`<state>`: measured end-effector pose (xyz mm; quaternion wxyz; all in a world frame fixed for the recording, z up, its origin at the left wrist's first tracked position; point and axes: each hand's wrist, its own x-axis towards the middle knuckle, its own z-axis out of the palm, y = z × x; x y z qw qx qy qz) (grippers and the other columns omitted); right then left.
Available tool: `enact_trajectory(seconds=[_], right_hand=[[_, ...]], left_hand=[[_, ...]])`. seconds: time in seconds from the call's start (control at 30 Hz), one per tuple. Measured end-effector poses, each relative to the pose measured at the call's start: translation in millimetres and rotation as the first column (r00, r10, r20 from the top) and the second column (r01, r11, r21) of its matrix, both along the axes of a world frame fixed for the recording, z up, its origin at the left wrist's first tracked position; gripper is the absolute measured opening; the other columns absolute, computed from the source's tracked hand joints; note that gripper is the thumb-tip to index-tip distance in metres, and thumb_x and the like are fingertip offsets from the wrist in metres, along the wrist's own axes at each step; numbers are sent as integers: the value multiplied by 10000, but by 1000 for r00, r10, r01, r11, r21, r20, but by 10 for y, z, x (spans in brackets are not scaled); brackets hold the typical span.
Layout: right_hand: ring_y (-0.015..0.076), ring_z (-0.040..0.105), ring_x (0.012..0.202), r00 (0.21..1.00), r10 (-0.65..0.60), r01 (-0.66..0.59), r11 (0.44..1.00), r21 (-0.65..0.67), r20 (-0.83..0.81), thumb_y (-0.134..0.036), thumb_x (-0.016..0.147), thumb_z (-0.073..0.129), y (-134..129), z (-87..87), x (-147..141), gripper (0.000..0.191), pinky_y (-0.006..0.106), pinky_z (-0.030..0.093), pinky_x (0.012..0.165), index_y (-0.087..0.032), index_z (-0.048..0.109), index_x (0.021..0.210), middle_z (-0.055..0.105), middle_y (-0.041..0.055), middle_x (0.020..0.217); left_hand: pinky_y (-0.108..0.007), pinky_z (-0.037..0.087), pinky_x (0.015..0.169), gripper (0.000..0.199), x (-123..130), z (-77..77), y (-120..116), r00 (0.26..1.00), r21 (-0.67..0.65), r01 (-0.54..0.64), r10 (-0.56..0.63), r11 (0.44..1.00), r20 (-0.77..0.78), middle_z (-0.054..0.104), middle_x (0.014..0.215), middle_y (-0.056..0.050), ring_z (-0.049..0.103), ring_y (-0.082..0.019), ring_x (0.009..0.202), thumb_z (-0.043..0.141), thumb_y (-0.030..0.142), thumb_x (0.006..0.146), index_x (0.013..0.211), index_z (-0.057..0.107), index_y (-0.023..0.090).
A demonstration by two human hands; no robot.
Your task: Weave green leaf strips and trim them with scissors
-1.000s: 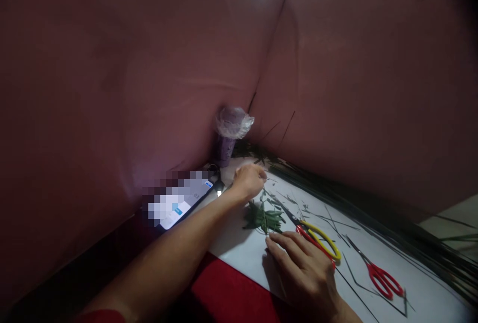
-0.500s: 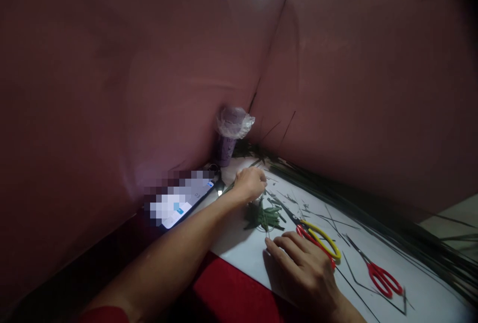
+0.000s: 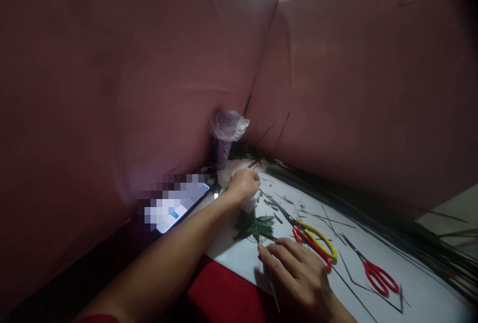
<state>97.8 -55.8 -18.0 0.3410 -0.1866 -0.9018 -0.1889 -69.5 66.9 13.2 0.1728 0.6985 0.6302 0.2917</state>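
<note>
A star-like bundle of green leaf pieces point(image 3: 255, 224) lies on the white tabletop point(image 3: 227, 246), over a drawn circle. My right hand point(image 3: 295, 268) is closed at its near side, thumb and forefinger pinching a thin stem that runs down below the fingers. Beyond the bundle, my left hand point(image 3: 244, 184) is closed low over the table; what its fingers hold, if anything, is hidden. Scissors with red and yellow handles point(image 3: 316, 243) lie just right of the bundle, blades pointing away. Smaller red-handled scissors point(image 3: 380, 278) rest farther right.
A lit phone point(image 3: 179, 208) leans at the left. A purple cup with crumpled plastic point(image 3: 223, 153) stands by the wall corner. Long dark green strands point(image 3: 336, 191) run along the table's back edge. Cut scraps and thin stems are scattered around the scissors.
The view has shifted slightly. The leaf bundle looks more spread out, and a thin stem now shows below my right hand's fingertips. My left hand stays in nearly the same place.
</note>
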Motion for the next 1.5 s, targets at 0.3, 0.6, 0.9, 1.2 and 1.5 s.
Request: enact_trajectory(seconds=[0.3,0.6,0.9,1.2,1.5], right_hand=[[218,607,755,999,-48,48,999,-19,15,-64,807,543,-9,-47,0,241,343,506,622,-82,644,1025,682,111,809],[201,611,742,994,-103,103,994,-27,-26,-69,822,516,63,-71,-14,206,342,511,656,-107,661,963,672,101,796],[218,588,773,992,-111,108,993,-57,-53,-45,805,501,76,-75,37,268,361,491,668,-95,631,1033,665,111,830],[217,566,772,948,-261,244,964,-106,-182,-94,774,555,129,-113,104,279,354,465,666,-150,613,1040,653,72,825],[213,582,774,903,-311,263,946,-191,-297,-117,813,544,129,-124,103,293,354,461,694,-148,584,1101,655,78,850]], left_hand=[[-254,444,744,221,1,0,-6,1000,-1,4,-4,1000,-2,719,876,-52,625,-174,836,580,252,727,894,721,224],[-271,446,746,201,9,-2,-13,1000,-16,10,-10,1000,5,719,886,-64,632,-186,852,586,262,723,866,721,219],[-256,450,739,280,11,-21,3,994,9,104,-104,995,24,712,892,-76,627,-175,831,543,155,702,919,718,178],[-165,408,610,268,68,57,-162,758,-43,651,-652,758,-14,666,669,14,544,-90,626,578,80,633,808,749,189],[-176,403,639,114,98,-4,-178,697,-58,717,-717,695,27,656,646,21,555,-102,659,693,213,646,750,733,190]])
